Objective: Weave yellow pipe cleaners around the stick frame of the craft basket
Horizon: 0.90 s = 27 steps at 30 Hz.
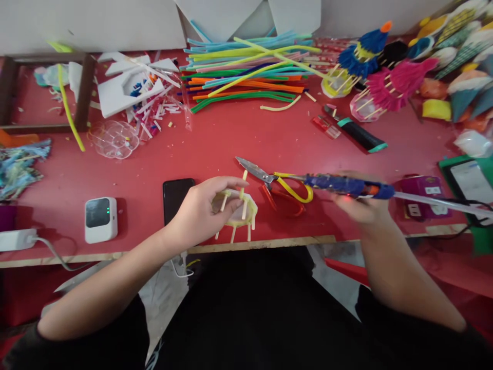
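My left hand (204,208) is closed around a small yellow ring frame (239,213) with several short sticks standing out of it, held near the front edge of the red table (231,139). My right hand (360,205) grips a blue glue gun (346,186), its body blurred and lying roughly level, nozzle end pointing left toward the frame. Its cord runs off to the right. Red and yellow scissors (279,186) lie on the table between the two hands.
A black phone (175,198) and a white device (100,219) lie left of my hand. Coloured pipe cleaners (246,67) are piled at the back, finished fringed crafts (385,77) at the back right, a clear plastic shell (113,139) and white foam scraps (127,87) back left.
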### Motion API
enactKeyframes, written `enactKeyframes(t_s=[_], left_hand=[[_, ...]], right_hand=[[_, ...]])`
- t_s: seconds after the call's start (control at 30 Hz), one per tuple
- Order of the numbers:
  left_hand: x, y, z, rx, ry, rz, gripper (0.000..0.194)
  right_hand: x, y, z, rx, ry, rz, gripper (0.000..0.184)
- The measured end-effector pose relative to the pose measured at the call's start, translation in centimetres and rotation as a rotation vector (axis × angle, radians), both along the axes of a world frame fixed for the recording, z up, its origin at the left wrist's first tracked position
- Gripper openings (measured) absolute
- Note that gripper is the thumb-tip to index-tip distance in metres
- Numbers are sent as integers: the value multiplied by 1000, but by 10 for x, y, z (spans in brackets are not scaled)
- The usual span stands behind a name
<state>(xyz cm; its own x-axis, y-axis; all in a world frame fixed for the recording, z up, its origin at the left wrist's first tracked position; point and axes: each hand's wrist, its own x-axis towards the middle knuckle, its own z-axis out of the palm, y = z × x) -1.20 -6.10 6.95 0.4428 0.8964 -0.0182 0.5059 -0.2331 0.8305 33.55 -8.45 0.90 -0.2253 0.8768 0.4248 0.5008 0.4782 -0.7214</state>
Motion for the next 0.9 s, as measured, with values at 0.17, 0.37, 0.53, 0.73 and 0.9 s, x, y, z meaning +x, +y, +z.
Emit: enactKeyframes(t_s=[0.17,0.37,0.53,0.73,0.9], left_hand=[[0,-2,-1,105,44,-41,24],[3,-6,0,215,87,-59,24],[2,-12,-2,272,111,-64,23],[2,-16,-4,262,113,-85,24],[3,-16,-3,242,106,-92,26]], right_hand=[[-48,-4,31,49,-4,132,19],[-65,-6,45,61,-11,141,21],[-70,-5,40,122,-59,148,18],[-72,-5,43,145,-124,186,19],[-73,-8,49,174,-170,182,21]])
